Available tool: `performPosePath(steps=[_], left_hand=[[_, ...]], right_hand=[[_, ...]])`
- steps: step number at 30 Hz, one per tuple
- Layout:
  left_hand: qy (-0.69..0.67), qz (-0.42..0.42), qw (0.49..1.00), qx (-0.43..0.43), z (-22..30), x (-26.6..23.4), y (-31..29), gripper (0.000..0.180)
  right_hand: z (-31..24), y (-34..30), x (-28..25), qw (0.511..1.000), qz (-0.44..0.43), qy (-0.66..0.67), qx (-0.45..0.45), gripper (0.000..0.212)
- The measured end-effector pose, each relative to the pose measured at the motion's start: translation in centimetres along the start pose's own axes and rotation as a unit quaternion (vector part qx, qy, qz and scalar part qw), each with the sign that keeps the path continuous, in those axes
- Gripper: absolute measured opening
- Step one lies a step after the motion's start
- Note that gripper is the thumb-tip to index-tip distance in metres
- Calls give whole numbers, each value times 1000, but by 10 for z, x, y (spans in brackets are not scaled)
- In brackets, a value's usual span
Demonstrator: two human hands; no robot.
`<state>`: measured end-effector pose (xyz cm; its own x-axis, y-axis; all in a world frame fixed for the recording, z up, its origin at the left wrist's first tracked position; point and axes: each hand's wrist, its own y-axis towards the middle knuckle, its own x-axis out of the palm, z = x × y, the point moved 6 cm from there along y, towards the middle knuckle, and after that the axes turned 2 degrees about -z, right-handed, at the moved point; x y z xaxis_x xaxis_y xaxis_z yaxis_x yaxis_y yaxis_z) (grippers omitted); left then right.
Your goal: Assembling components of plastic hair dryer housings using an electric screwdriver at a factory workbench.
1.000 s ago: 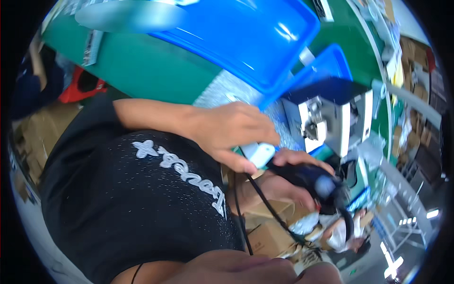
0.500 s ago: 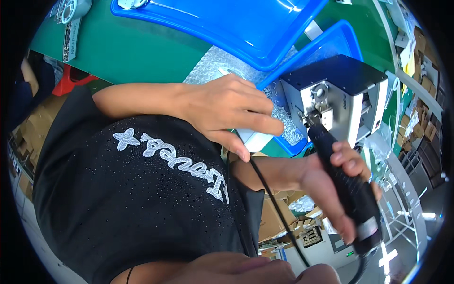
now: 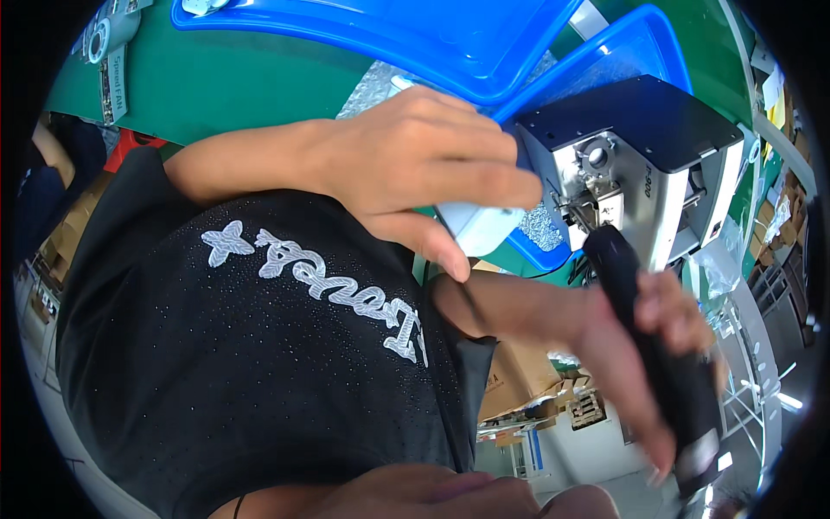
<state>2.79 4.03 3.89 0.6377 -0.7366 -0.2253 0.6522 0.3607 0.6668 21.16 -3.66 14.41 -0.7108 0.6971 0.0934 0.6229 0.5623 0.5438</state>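
My left hand (image 3: 441,164) is curled over a pale white block-like part (image 3: 486,228), fingers on its top and thumb along its near side. Most of that part is covered by the hand. My right hand (image 3: 644,355), smeared by motion, is wrapped round a black electric screwdriver (image 3: 653,320). The driver's narrow end points up and left, close to the front of a screw feeder (image 3: 631,130) with a black lid and bare metal face. I cannot tell whether its tip touches the feeder. Small silver screws (image 3: 541,228) lie in a blue tray beside the feeder.
A big blue bin (image 3: 389,39) stands on the green table (image 3: 233,86), with another blue bin (image 3: 644,39) behind the feeder. A white ring-shaped part (image 3: 99,41) is at the far left, near another person's arm (image 3: 54,156). Cardboard boxes (image 3: 519,372) stand below the table.
My right hand and the screwdriver have shifted right and slightly down in the picture. The black cord that ran below my left thumb no longer shows there. The whole view has moved slightly.
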Motion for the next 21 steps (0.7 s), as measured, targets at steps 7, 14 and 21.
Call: performPosePath(steps=[7, 14, 21], left_hand=[[-1, -2, 1000, 17, 1, 4, 0, 64], [17, -5, 1000, -7, 3, 5, -1, 63], [25, 5, 1000, -8, 3, 7, -3, 63]], right_hand=[[-39, -6, -14, 926, -246, 216, 186, 66], [-76, -9, 52, 983, -76, 115, 121, 25], [-54, -6, 38, 978, -106, 156, 89, 26]])
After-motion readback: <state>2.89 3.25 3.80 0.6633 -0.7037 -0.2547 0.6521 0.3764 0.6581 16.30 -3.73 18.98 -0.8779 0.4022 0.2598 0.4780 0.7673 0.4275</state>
